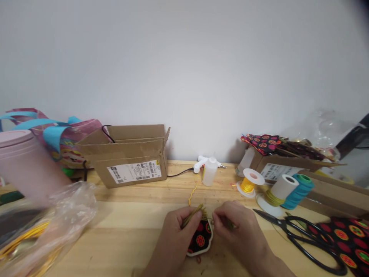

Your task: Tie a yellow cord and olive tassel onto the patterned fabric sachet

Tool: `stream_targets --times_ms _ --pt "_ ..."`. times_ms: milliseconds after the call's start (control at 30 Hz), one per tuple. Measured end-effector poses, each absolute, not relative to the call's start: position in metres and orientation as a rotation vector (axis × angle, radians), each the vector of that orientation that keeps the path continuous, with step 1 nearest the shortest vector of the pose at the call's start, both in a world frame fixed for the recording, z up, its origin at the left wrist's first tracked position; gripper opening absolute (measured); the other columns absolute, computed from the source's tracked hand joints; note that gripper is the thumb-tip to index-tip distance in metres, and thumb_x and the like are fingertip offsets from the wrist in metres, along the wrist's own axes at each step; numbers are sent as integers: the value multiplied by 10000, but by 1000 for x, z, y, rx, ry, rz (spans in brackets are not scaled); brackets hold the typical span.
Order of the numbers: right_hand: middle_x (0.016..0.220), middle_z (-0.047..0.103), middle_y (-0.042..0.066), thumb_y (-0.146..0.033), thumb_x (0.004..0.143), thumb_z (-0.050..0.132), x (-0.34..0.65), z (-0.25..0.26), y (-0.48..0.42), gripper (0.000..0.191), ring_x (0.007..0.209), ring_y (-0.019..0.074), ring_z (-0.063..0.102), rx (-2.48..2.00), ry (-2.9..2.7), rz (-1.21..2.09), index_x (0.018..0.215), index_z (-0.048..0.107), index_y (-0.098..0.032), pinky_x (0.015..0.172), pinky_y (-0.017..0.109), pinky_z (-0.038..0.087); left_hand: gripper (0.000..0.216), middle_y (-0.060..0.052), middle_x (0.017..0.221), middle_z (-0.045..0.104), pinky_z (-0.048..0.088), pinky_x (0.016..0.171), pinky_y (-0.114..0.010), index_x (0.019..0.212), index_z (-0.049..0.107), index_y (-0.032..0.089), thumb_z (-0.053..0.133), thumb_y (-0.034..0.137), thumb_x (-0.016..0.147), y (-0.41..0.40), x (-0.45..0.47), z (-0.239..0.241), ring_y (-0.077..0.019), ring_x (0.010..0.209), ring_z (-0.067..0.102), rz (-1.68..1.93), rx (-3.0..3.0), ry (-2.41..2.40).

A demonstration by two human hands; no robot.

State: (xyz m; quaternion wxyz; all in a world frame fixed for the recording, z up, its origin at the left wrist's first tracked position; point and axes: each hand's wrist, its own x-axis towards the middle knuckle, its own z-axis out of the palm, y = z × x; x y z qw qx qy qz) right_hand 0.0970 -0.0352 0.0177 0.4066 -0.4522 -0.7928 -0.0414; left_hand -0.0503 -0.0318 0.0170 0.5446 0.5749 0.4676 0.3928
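Observation:
My left hand [181,229] grips a small black pouch-like piece [201,240] with red and orange flowers and a white edge. Its thumb presses a bundle of olive-green cord [193,216] against the top of the piece. On the right side of that edge, my right hand [235,221] is closed in a pinch; a thin strand seems to run into its fingers, and a bit of olive green shows among them. A little reddish loop [198,260] sticks out at the bottom of the piece. Black-handled scissors [300,231] lie to the right of my right hand.
Behind my hands stand a white plastic bottle [210,172], a hot glue gun [201,163] and a yellow cord spool [248,184]. Olive [273,194] and blue [300,191] thread spools stand farther right. Cardboard boxes [131,154], a pink tumbler [27,165], plastic bags [76,204] and patterned cloth [346,238] surround the wooden table.

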Motion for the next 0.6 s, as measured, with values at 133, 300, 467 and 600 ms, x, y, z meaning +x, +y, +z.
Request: stream_targets --times_ms 133,300,467,600 --pt "431 472 -33 -116 694 438 98 19 -35 221 425 82 417 -1149 -2014 -114 490 505 -166 476 198 307 267 22 568 496 356 545 -212 627 584 138 469 339 761 -32 -50 18 -120 585 423 932 1370 1102" --pt "434 467 -32 -111 705 436 99 18 -34 226 428 79 407 -1103 -2034 -126 499 513 -163 474 198 300 276 13 570 520 360 541 -214 637 605 133 477 347 757 -33 -49 17 -125 586 437 930 1385 1121" --pt "462 474 -30 -109 707 447 110 15 -26 190 453 89 417 -1183 -1995 -112 535 503 -164 492 209 313 292 -10 616 591 398 554 -234 700 640 147 497 399 733 -34 -50 17 -155 619 500 885 1300 1150" --pt "502 479 -25 -108 738 452 115 18 -25 165 489 101 435 -1121 -1948 -118 594 501 -170 502 219 330 337 -11 598 604 414 565 -249 692 640 145 525 462 693 -34 -49 12 -164 603 523 871 1262 1127"
